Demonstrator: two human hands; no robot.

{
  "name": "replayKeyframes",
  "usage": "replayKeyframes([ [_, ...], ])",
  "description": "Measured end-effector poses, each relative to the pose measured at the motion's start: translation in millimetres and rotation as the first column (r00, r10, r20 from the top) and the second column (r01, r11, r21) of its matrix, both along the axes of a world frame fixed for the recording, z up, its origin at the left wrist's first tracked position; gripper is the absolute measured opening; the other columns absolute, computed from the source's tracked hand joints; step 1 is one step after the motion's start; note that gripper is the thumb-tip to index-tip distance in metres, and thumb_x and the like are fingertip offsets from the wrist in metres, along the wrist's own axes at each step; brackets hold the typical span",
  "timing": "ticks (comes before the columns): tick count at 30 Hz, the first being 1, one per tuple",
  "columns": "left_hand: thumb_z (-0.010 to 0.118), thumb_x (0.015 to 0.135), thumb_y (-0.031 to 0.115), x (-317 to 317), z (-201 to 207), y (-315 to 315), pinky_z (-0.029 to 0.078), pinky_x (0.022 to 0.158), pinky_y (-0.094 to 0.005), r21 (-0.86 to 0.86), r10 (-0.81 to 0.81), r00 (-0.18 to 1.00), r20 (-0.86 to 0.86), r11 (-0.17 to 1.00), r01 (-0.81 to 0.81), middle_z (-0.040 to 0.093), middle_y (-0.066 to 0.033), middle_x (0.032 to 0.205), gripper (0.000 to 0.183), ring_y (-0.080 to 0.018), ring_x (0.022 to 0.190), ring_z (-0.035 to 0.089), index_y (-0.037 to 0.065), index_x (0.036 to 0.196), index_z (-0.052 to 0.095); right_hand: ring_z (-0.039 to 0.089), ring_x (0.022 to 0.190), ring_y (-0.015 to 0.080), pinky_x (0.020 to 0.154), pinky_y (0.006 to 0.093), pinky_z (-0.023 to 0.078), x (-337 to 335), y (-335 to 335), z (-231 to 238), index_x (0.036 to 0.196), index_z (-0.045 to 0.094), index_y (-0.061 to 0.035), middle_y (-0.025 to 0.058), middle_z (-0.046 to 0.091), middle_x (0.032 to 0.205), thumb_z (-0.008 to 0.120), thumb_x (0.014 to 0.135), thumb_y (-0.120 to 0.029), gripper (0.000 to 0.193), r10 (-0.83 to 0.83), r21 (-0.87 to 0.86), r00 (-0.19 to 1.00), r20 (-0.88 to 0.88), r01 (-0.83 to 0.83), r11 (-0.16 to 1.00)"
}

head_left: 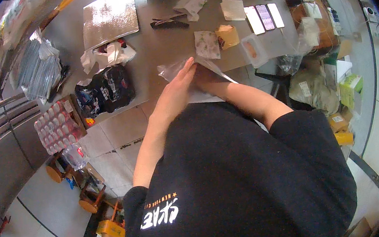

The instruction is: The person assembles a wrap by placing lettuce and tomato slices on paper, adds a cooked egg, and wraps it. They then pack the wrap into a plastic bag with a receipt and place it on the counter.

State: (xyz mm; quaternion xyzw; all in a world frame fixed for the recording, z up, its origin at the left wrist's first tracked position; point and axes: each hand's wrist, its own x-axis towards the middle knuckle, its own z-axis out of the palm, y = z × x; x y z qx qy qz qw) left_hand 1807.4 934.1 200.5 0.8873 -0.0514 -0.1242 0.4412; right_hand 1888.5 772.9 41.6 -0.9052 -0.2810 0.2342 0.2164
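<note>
My left hand [182, 85] is held on edge near the table's front edge, its fingers stretched out together and lying flat against a clear plastic bag [168, 70]. My right hand [204, 79] is close beside it at the same bag, dark and partly blurred. The right fingers are hidden behind the left hand and the plastic, so their grip does not show. Sheets of the plastic stick out on both sides of my hands. Just beyond them lie a stained paper napkin [207, 45] and an opened brown paper packet [227, 36].
On the metal table [157, 51] are three phones [264, 17], a clear plastic box [252, 50], a silver foil bag [110, 18], dark tongs [169, 23] and a black printed bag [104, 90]. Shrink-wrapped cans [59, 126] stand to the left. Bags and boxes [311, 89] crowd the right.
</note>
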Motion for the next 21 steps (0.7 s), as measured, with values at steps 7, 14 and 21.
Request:
replayKeyframes([
  [7,0.049,0.075,-0.015,7,8,8,0.046,0.114,-0.0446,-0.001,0.143,0.986,-0.080,0.990,-0.144,0.036,-0.0047,0.168,0.076,-0.0382,0.140,0.050,0.005,0.149,0.051,0.071,0.110,0.0280,0.096,0.0468,0.057,56,-35,106,0.124,0.068,-0.0027,0.0162,0.073,0.124,0.077,0.092,-0.042,0.052,0.610,0.207,0.783,-0.121,-0.581,0.787],
  [14,0.044,0.076,-0.014,10,0,10,0.036,0.121,-0.0358,-0.145,0.216,0.975,-0.057,0.964,-0.222,0.049,-0.0116,0.161,0.081,-0.0283,0.149,0.045,0.007,0.154,0.051,0.064,0.116,0.0347,0.095,0.0470,0.054,136,-201,27,0.121,0.057,-0.0012,0.0207,0.062,0.126,0.091,0.073,-0.042,0.071,-0.323,-0.308,0.884,0.339,0.429,0.849],
  [21,0.048,0.077,-0.010,14,1,13,0.034,0.120,-0.0321,-0.220,0.229,0.968,-0.106,0.944,-0.247,0.050,-0.0123,0.161,0.081,-0.0241,0.149,0.045,0.007,0.156,0.049,0.064,0.110,0.0371,0.096,0.0462,0.052,122,-197,116,0.128,0.055,-0.0028,0.0199,0.065,0.125,0.083,0.070,-0.035,0.073,-0.549,0.063,0.832,-0.083,0.554,0.830],
])
